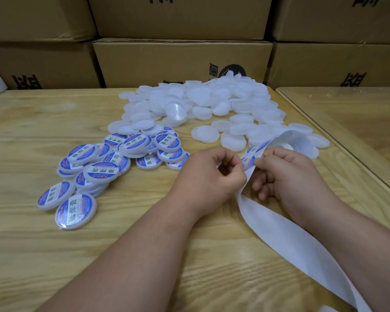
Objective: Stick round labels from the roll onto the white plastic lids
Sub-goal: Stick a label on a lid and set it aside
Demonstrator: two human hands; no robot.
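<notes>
i see my left hand (214, 174) and right hand (284, 174) both pinching the label strip (249, 159), labelled lids (104, 167) left of them.

The table (54, 136) is pale yellow-tan wood with darker wavy grain lines running across it. The heap of plain lids (203, 102) is milky, half-clear white with no print. The labelled lids (99, 163) keep white rims, and each round sticker shows a blue border, a white middle band with green characters, and small touches of red. The paper strip (291, 235) is plain white along its bare length; the labels (249, 159) on it near the hands (241, 174) carry the same blue, white and green print. The boxes (180, 61) behind are brown cardboard with black printed marks
</notes>
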